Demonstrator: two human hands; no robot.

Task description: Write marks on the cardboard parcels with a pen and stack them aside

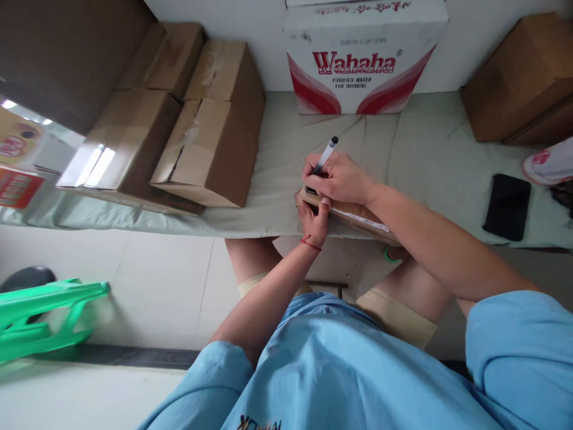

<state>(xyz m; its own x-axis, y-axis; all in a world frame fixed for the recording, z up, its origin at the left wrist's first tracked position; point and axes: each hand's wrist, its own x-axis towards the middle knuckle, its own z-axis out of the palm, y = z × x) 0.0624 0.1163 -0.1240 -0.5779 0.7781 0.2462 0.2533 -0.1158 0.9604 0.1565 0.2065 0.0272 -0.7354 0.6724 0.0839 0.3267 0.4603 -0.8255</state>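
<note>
Writing seems in hand: the right hand (342,179) pinches a marker (326,154) over the brown box (356,210); the left hand (314,222), clasping its ten-o'clock end, needs to stay steady.

A plain white wall (242,24) stands behind a long table (421,173) whose pale grey-green cover is creased and falls over the near edge. Below, the floor (174,269) is laid with light tiles, thin seams showing between them, and crossed by a dark strip (147,356). At far left is a bright green plastic stool (54,294), cut off by the picture's edge, with a soft shadow beside it.
</note>
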